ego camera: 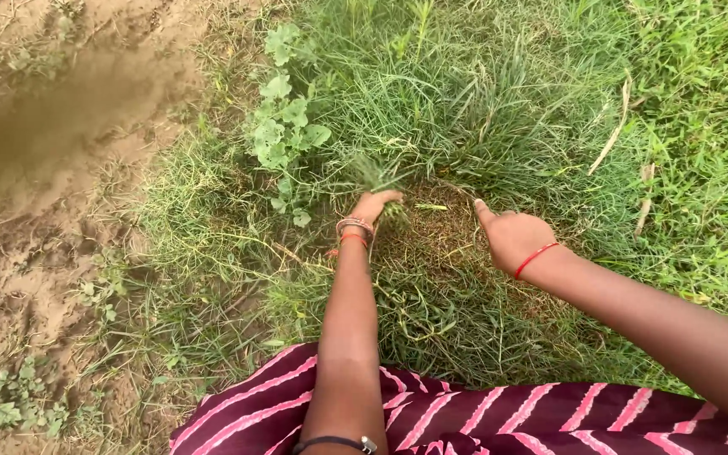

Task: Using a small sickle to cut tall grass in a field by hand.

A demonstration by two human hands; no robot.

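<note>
My left hand (372,205) is closed around a tuft of green grass (374,174) at the edge of a thick grass clump (465,109). Bangles and a red thread circle that wrist. My right hand (511,236) hovers to the right of it, fist loosely closed with the thumb sticking up, over a patch of cut, brownish stubble (436,240). A red thread is tied on its wrist. I cannot see anything inside the right hand.
Bare sandy soil (52,168) lies to the left. A broad-leaved weed (284,126) grows left of the clump. Dry stalks (612,139) lie in the grass on the right. My maroon striped cloth (465,417) covers the bottom edge.
</note>
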